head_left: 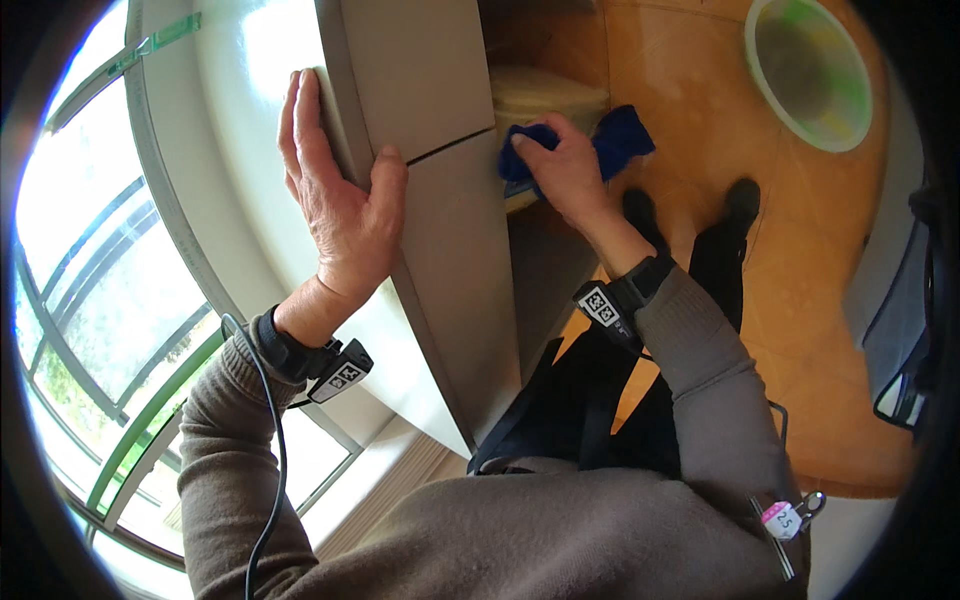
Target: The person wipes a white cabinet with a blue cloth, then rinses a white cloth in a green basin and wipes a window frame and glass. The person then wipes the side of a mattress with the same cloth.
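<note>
My left hand (345, 210) lies on the top edge of a pale cabinet (440, 90). Its fingers stretch out along the white top, while the thumb points over the front side. Bunched in my right hand (572, 178) is a dark blue cloth (624, 138), and one loose end sticks out to the right. That hand is beside the cabinet's front, to the right of a dark gap between two of its panels. Whether the cloth touches a surface there, I cannot tell. Just beyond it shows a pale yellowish bulky thing (545, 88), partly hidden.
A round basin (808, 75) with a whitish-green rim stands on the orange-brown tiled floor (680, 60) at the far right. Along the left is a bright window (90, 270) with bars outside. A dark grey object (890, 300) stands at the right edge. My feet are near the cabinet.
</note>
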### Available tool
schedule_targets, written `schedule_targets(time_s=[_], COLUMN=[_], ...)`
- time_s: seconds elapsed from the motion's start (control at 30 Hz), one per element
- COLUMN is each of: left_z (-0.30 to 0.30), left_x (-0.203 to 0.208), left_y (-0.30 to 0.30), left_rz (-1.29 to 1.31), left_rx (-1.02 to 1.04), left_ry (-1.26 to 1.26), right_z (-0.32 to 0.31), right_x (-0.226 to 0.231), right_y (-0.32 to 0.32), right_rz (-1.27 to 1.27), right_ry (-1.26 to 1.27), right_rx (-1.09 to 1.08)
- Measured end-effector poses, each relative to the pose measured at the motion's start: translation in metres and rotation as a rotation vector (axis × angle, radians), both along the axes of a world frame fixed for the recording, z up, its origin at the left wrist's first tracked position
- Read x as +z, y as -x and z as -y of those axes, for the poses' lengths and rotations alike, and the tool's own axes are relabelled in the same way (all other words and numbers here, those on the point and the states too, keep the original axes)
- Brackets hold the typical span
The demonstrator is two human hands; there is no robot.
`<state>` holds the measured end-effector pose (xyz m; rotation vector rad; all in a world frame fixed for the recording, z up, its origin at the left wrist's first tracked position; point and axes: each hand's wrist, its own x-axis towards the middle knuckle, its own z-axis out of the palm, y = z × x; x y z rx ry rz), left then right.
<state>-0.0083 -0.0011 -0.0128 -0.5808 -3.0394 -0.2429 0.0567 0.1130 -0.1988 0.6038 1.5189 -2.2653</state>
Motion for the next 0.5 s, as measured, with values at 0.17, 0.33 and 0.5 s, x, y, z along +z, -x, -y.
schedule_targets(time_s=[0.17, 0.33, 0.5], left_z=[0.001, -0.002, -0.006], left_x=[-0.003, 0.004, 0.008], left_y=[0.000, -0.005, -0.004], left_rz=[0.014, 0.014, 0.008], left_rx=[0.007, 0.020, -0.007], left_ry=[-0.024, -0.036, -0.026], right_z=[0.024, 0.015, 0.013], right_x=[0.037, 0.051, 0.057], right_y=[-0.044, -0.051, -0.059], right_rz=[-0.094, 0.052, -0.098], right_ry=[0.079, 0.076, 0.109], right_rx=[0.222, 0.046, 0.188])
